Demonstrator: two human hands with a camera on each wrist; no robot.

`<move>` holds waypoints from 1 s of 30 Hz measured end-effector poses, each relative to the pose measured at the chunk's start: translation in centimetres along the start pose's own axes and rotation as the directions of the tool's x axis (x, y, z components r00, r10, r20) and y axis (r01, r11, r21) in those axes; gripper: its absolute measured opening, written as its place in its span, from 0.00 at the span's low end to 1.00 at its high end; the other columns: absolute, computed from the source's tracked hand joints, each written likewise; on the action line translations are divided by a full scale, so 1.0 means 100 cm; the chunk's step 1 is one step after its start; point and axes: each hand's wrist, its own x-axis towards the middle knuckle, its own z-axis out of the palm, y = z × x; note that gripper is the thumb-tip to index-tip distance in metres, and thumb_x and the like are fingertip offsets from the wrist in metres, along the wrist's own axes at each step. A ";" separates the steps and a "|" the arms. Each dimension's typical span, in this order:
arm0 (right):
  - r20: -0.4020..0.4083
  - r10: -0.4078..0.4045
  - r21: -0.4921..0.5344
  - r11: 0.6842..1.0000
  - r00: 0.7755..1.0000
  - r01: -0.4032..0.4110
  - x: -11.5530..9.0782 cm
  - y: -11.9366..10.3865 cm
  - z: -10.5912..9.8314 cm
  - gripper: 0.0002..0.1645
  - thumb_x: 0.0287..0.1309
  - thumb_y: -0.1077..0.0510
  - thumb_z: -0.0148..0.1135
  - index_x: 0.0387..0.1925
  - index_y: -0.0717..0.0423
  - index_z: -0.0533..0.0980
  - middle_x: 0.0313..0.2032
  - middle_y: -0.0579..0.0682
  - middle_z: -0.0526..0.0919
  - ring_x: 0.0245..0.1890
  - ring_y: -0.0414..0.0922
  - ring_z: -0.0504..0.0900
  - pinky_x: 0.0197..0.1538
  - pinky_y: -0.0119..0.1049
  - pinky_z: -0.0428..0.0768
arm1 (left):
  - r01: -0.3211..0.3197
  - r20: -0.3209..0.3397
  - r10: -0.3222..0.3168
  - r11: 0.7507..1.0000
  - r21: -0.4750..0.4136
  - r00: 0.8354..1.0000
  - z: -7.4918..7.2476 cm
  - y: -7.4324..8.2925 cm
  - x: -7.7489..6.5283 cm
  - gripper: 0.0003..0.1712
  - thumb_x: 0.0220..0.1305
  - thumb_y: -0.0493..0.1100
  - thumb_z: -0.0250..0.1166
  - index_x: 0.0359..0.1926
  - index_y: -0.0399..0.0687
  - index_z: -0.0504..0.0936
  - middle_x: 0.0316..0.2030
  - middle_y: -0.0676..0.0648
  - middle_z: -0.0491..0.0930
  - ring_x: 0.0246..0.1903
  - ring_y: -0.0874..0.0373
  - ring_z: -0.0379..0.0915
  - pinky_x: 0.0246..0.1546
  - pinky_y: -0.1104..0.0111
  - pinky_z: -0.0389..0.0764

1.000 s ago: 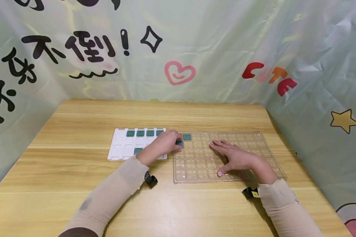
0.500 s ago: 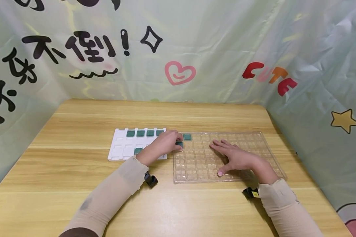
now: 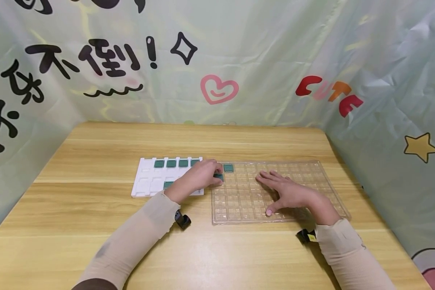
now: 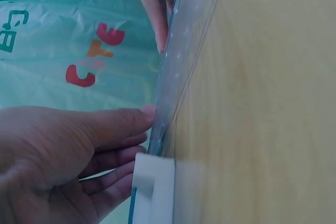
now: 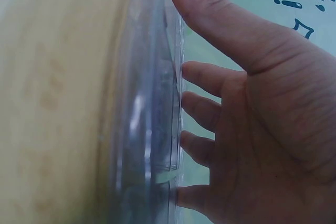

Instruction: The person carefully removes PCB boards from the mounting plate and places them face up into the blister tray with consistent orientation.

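My left hand is at the left end of a clear plastic tray with many small pockets. Its thumb and fingers pinch a square green chip at a pocket in the tray's left column; the fingertips partly hide it. Another green chip lies in a back-row pocket just beyond. In the left wrist view the thumb touches the tray's top. My right hand rests spread on the tray, its fingertips touching the surface, as the right wrist view also shows.
Left of the clear tray stands a white tray with several green chips in its back row and one nearer the front. My left forearm covers part of it. Both trays lie on a wooden table, with a printed curtain behind.
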 end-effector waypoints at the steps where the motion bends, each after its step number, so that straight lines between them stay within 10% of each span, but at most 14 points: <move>1: 0.000 0.000 -0.001 1.000 1.000 0.000 0.000 0.000 0.000 0.70 0.38 0.30 0.73 0.77 0.51 0.50 0.76 0.56 0.42 0.74 0.62 0.35 0.65 0.71 0.39 | -0.002 0.005 0.002 1.000 -0.003 1.000 -0.001 0.000 0.000 0.13 0.61 0.50 0.70 0.44 0.51 0.84 0.38 0.53 0.78 0.33 0.60 0.69 0.36 0.67 0.74; 18: -0.003 -0.009 -0.003 1.000 1.000 0.009 0.000 0.000 0.001 0.69 0.39 0.31 0.73 0.77 0.51 0.50 0.76 0.56 0.42 0.74 0.63 0.35 0.65 0.72 0.39 | -0.022 0.028 0.024 0.997 -0.068 0.999 -0.010 -0.006 -0.007 0.21 0.59 0.51 0.72 0.52 0.50 0.83 0.48 0.50 0.80 0.39 0.59 0.75 0.46 0.63 0.77; 30: -0.009 -0.019 -0.016 1.000 1.000 0.019 -0.001 0.000 0.001 0.69 0.39 0.30 0.72 0.77 0.52 0.51 0.76 0.57 0.43 0.74 0.64 0.36 0.64 0.73 0.40 | -0.044 0.050 0.048 0.995 -0.085 0.998 -0.018 -0.016 -0.021 0.31 0.62 0.54 0.69 0.63 0.47 0.77 0.60 0.47 0.75 0.61 0.49 0.68 0.63 0.55 0.67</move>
